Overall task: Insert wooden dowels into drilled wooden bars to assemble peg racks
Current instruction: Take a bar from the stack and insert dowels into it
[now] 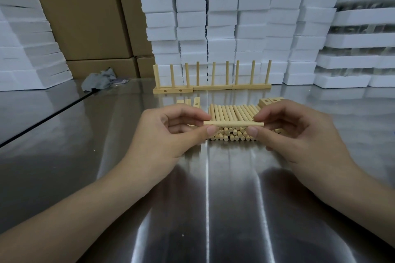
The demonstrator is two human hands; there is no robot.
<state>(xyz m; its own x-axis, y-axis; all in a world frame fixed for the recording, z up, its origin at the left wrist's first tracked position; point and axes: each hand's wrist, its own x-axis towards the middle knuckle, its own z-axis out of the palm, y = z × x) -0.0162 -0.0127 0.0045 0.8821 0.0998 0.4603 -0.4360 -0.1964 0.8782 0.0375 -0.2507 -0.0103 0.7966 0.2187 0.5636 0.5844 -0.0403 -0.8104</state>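
Our steel bench (64, 166) carries a dowel pile (232, 124). Just above the pile, our left hand (168, 134) and right hand (295, 132) pinch one dowel (233, 123) level by its ends.

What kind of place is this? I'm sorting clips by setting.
Probably a small factory packing area: stacked white foam blocks, big cardboard boxes, and a steel worktable holding a pile of dowels.

Lighting: dim, even, cool indoor light from overhead. Glare: pale vertical streaks on the steel counter (209, 209), brightest along its centre line. Shadows: soft dark patches on the counter under both forearms. Focus: sharp at the counter's middle; foam blocks (224, 17) behind it slightly soft, blurred at far right. Distortion: wide-angle bowing; counter edge and stacks lean toward frame borders.
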